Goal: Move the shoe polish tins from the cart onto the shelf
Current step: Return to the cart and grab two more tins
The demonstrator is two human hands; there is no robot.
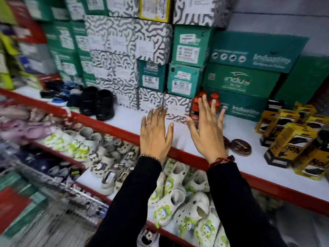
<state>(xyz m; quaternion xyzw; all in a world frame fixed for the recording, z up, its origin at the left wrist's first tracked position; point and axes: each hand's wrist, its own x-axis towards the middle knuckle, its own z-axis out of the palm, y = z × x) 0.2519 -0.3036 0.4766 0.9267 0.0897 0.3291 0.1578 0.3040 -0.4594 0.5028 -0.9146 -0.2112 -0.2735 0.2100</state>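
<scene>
A white shelf [128,120] with a red front edge is running from the upper left down to the lower right. Stacked shoe boxes, green [185,80] and black-and-white patterned [128,38], are standing along its back. A pair of black shoes [97,102] is sitting toward the left, with dark blue shoes [58,94] just beyond them. Near the front edge, right of centre, two round brown polish tins [240,146] are lying flat, one partly hidden. Yellow-and-black cartons [292,139] are crowding the right end. Something red-orange [204,102] is standing against the boxes. Below, a lower shelf [85,177] is holding white clogs [178,198].
</scene>
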